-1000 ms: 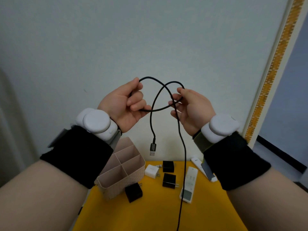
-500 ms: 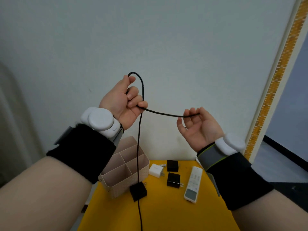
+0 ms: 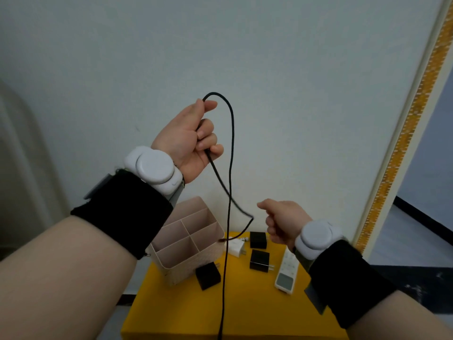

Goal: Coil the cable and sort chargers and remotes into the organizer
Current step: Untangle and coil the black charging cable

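A black cable (image 3: pixel 231 133) loops over my raised left hand (image 3: pixel 188 141), whose fingers are curled round it. One long strand hangs down past the table's front edge. A shorter strand swings, blurred, down toward the organizer. My right hand (image 3: pixel 279 223) is lower, above the table, loosely curled, holding nothing and just clear of the cable. The pink four-compartment organizer (image 3: pixel 171 263) stands empty on the yellow table (image 3: pixel 245 312). Beside it lie a black charger (image 3: pixel 207 278), a white charger (image 3: pixel 235 247), two more black chargers (image 3: pixel 257 240) (image 3: pixel 259 260) and a white remote (image 3: pixel 288 273).
The table is small and stands against a pale wall. A door frame with an orange strip (image 3: pixel 404 148) runs down the right side. My right wrist hides the table's far right corner.
My right hand let the cable go, turned over and dropped toward the table. The freed strand fell and swings. My left hand stays raised with the loop.
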Demonstrator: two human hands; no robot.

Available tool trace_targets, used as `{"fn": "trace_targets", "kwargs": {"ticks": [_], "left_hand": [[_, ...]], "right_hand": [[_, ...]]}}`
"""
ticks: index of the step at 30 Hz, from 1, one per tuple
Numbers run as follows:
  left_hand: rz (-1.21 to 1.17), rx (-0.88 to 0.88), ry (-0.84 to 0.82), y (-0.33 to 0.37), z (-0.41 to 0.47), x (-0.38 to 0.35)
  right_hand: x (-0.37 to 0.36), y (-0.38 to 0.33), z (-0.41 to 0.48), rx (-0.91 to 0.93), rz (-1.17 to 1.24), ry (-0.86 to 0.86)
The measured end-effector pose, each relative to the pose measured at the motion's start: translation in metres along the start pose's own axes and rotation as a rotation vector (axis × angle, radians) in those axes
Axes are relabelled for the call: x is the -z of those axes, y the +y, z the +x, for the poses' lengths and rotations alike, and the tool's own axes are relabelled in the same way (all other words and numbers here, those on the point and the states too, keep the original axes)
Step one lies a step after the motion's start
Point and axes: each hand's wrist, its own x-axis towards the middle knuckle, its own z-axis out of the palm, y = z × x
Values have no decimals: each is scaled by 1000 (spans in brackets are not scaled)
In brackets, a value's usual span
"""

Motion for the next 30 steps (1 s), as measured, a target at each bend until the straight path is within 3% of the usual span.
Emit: {"fn": "trace_targets", "kwargs": {"ticks": [3, 6, 12, 15, 19, 23, 26, 30], "left_hand": [[9, 9, -38, -1, -2, -3], [13, 16, -70, -3, -3, -7], [-29, -1, -104, -6, -6, -16], [-9, -23, -94, -9, -5, -17], [72, -55, -73, -14, -5, -15], [348, -56, -30, -29, -9, 0], [446, 112, -57, -52, -21, 9], [552, 380, -225, -76, -39, 12]], "right_hand": [[-4, -10, -1, 249, -36, 69], [-11, -21, -9, 440, -68, -32], [-35, -25, -24, 492, -221, -373], [-45, -22, -27, 486, -176, -304], [-54, -30, -26, 495, 54, -231], [-52, -46, -22, 461, 393, -270], [-44, -62, -18, 414, 649, -354], [-32, -76, -10, 366, 891, -354]]}}
